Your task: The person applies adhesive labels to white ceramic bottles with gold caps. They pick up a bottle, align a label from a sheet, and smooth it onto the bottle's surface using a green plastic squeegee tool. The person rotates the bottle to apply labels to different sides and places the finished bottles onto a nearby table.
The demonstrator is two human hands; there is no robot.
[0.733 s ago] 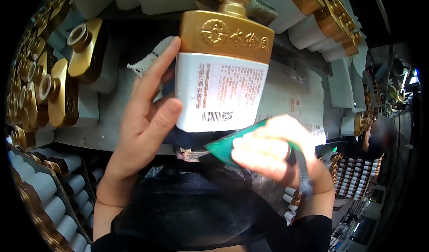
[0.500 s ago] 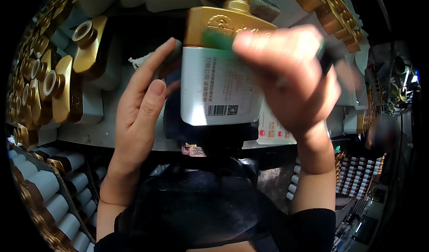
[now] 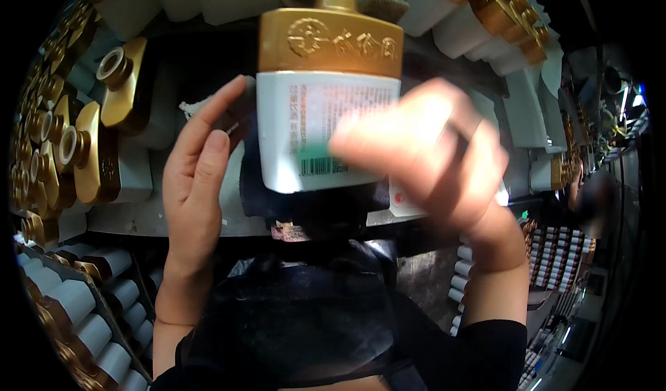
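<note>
A flat-sided bottle (image 3: 277,127) with a gold shoulder and neck and a white printed body stands in front of me, above a dark padded support (image 3: 253,197). My left hand (image 3: 198,169) is beside its left edge, thumb and index finger apart. The other fingers are partly hidden, and the index fingertip, with something grey on it, comes close to the bottle's side. Smeared by motion, my right hand (image 3: 437,155) is closed in front of the bottle's lower right. A blurred green flat piece (image 3: 313,156) shows at its fingertips, over the lower print.
Gold-and-white bottles (image 3: 97,155) crowd the bench on the left, with more at the back right (image 3: 503,9). White bodies of several bottles lie in racks (image 3: 69,301) at lower left. A pale printed sheet (image 3: 406,200) lies behind my right hand.
My right hand and the green piece have moved down from the gold shoulder to the lower white body. The bottle now appears slightly further left and more upright.
</note>
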